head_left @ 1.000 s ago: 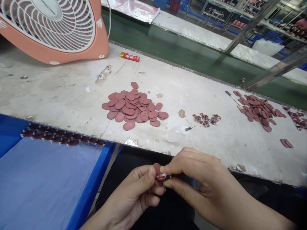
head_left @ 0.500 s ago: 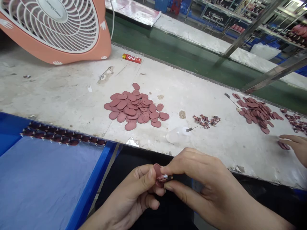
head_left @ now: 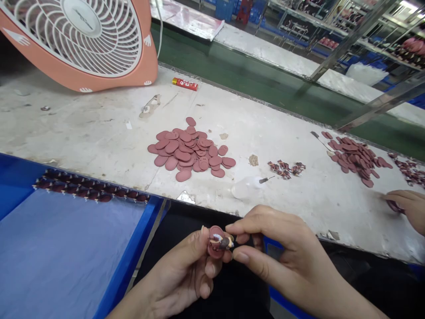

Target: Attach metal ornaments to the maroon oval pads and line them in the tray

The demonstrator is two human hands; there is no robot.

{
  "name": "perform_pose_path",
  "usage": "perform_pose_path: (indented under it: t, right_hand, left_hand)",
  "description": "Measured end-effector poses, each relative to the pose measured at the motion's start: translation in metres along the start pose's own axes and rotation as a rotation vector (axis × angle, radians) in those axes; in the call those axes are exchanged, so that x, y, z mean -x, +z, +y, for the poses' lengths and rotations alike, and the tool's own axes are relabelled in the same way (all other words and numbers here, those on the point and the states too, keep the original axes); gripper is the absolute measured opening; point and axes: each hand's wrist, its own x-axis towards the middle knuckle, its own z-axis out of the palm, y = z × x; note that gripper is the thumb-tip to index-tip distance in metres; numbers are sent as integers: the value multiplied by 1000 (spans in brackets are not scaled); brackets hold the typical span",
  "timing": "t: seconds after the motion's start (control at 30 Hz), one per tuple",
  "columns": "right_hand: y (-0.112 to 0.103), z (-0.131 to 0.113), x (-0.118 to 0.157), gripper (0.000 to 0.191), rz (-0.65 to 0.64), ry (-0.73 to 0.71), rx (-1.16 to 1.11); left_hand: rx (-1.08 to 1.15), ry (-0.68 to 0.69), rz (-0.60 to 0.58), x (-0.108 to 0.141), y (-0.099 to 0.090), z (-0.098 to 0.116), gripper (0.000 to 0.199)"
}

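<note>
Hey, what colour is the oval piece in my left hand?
The oval piece in your left hand is dusky reddish-brown, best seen in the head view.

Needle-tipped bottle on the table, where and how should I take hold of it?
I'd grip the bottle by its wide translucent body, likely from above, pinching its near and far sides: it seems to lie on its side with the thin dark needle pointing right.
</note>
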Motion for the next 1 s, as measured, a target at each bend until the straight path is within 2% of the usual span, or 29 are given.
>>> perform_pose_path:
  t: [0.17, 0.3, 0.37, 0.43, 0.53, 0.6, 0.67, 0.73, 0.8, 0.83, 0.9, 0.97, 1.0]
  right_hand:
    - [10, 3, 0, 20, 0, 35, -30]
    - [16, 5, -3, 15, 65, -30, -26]
    - [20, 6, -6, 14, 133, -92, 22]
    - [27, 7, -8, 16, 237, -187, 131]
    - [41, 12, -9, 22, 403, -353, 397]
    - [52, 18, -9, 29, 443, -459, 558]
    - [62, 25, -10, 41, 413, -548, 643]
    - [70, 30, -15, 47, 392, -591, 661]
    - [76, 31, -21, 46, 392, -606, 660]
    - [79, 30, -24, 43, 400, -618, 660]
    - [84, 25, -27, 31, 428, -670, 655]
    - [87, 19, -24, 11, 503, -724, 635]
    - [87, 17, -20, 10, 549, -732, 628]
  left_hand:
    - [-23, 12, 46, -1, 1, 1, 37]
    - [-120, 19, 32, -2, 0, 5, 43]
    - [-223, 66, 42, 0, -1, 6, 50]
    - [-355, 278, 172, 4, -1, 7, 50]
    - [-528, 796, 483, 15, 0, 5, 35]
    - [-631, 1016, 584, 22, 3, 5, 34]
    - [-745, 1047, 618, 26, 7, 6, 33]
    - [-823, 994, 647, 29, 12, 9, 28]
    - [-853, 963, 682, 30, 13, 11, 21]
    - [-853, 991, 713, 31, 12, 13, 19]
    - [-848, 1084, 814, 36, 1, 16, 17]
    - [-876, 1161, 997, 48, -21, 24, 17]
    - [-921, 1166, 1119, 56, -35, 30, 20]
